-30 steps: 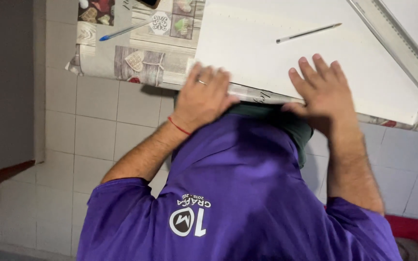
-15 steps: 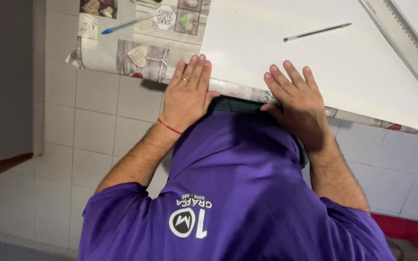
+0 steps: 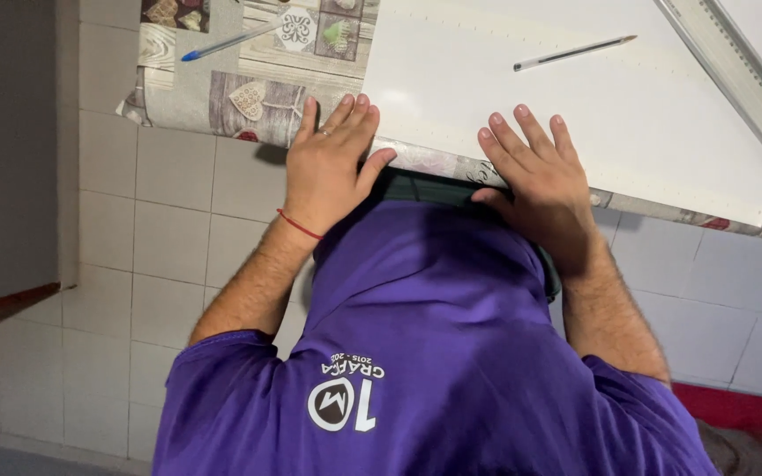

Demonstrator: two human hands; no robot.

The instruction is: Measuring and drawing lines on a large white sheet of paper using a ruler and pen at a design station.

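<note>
Left hand: the left hand [image 3: 328,167] lies flat and open, palm down, fingers together, at the near edge of the table [image 3: 249,110]; its fingertips touch the lower left corner of the big white sheet [image 3: 575,115]. It holds nothing. A ring sits on one finger and a red thread circles the wrist.

Right hand: the right hand [image 3: 540,181] is open too, fingers spread, pressing on the sheet's near edge. Nothing is gripped.

Sheet: it lies on the patterned tablecloth, filling the table from about 12 to 3 o'clock of the hands, its near edge running just inside the table's edge.

Pens: a clear pen [image 3: 573,53] rests on the sheet at 12 o'clock of the right hand, well apart from it. A blue pen [image 3: 227,42] lies on the cloth at 11 o'clock of the left hand.

Straightedge: a long metal ruler [image 3: 734,84] crosses the sheet's far right corner, at 2 o'clock.

Doing it well: to my eye, even palm pressure with both hands level should keep the sheet square to the table edge; lifting one hand could let it creep.

Edges: the sheet's right corner seems to reach the table's rim, though that part is hard to read.

Room: the bare paper between hands and clear pen gives space to slide forward; tiled floor [image 3: 178,229] lies at 7 o'clock.
</note>
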